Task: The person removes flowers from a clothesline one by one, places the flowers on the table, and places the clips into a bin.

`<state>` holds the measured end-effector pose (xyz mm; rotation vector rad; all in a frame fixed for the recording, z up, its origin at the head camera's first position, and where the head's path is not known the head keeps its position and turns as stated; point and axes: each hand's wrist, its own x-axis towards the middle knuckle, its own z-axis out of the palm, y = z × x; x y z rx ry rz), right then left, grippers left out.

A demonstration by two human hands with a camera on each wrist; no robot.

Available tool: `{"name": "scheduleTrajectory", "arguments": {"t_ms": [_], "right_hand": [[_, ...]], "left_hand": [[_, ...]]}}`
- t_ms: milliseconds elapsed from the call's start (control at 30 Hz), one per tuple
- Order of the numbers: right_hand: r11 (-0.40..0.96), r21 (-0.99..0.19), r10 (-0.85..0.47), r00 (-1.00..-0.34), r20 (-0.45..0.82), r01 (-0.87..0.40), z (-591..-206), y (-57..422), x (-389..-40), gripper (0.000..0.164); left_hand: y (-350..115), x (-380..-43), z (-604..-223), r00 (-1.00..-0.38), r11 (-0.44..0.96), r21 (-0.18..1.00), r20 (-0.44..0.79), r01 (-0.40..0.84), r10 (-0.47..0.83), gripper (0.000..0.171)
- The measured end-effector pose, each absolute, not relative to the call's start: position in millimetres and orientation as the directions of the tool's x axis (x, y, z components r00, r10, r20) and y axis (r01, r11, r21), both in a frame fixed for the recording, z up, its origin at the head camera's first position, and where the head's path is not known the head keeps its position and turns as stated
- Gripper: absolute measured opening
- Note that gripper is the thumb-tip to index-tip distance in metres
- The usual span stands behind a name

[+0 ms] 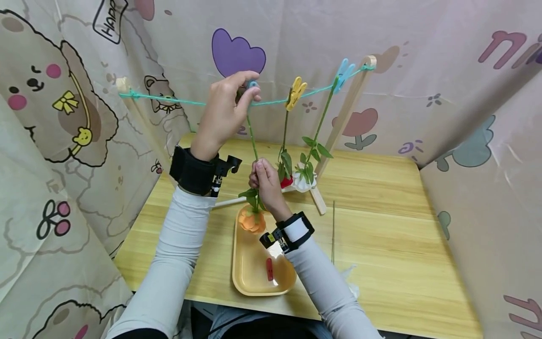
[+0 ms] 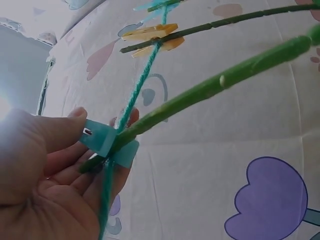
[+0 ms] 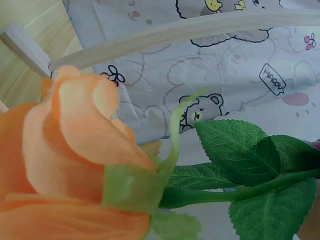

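Up at the teal string [image 1: 184, 100], my left hand [image 1: 224, 106] pinches a blue clothespin [image 2: 100, 138] between thumb and fingers. The clothespin sits over the string and the cut end of a green stem [image 2: 200, 95], which crosses the string there. Below, my right hand [image 1: 268, 183] grips the same stem above its leaves. An orange artificial rose [image 1: 251, 220] hangs head down from it, over a yellow tray [image 1: 241, 281]. In the right wrist view the rose's petals [image 3: 85, 130] and green leaves [image 3: 240, 147] fill the foreground.
Farther right on the string, a yellow clothespin [image 1: 296, 93] holds a red flower [image 1: 286, 181] and a light blue clothespin [image 1: 345, 73] a white one [image 1: 303, 178]. Wooden posts [image 1: 347, 110] carry the string. A red clothespin [image 1: 269, 269] lies in the tray; a thin stick [image 1: 333, 235] lies to its right.
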<state>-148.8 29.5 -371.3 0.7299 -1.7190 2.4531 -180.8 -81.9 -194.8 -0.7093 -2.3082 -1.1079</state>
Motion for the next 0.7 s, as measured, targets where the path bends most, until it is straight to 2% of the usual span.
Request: {"name": "scheduleTrajectory", "arguments": {"t_ms": [333,500,567,700], "right_hand": [[-0.336,-0.886,-0.200,-0.895,0.400,-0.320,-374.1,33.4,-144.4,0.031],[-0.319,-0.905,-0.192,-0.916,0.351,-0.280,-383.9,38.2,-133.3,0.031],[-0.310,-0.908,-0.183,-0.919,0.348,-0.282,-388.0,40.7,-127.7,0.033],[-0.274,-0.909,-0.155,-0.918,0.364,-0.314,-393.8,49.6,-114.1,0.035]], "left_hand": [[-80.8,-176.4,-192.3,-0.742,0.475,0.605,0.648,0.639,0.173,0.026],[-83.1,-174.0,-179.4,-0.728,0.399,0.652,0.683,0.645,0.059,0.024],[-84.2,-172.4,-171.6,-0.707,0.362,0.662,0.707,0.656,-0.008,0.023],[-90.1,-167.6,-163.0,-0.621,0.300,0.627,0.773,0.719,-0.128,0.024]]}}
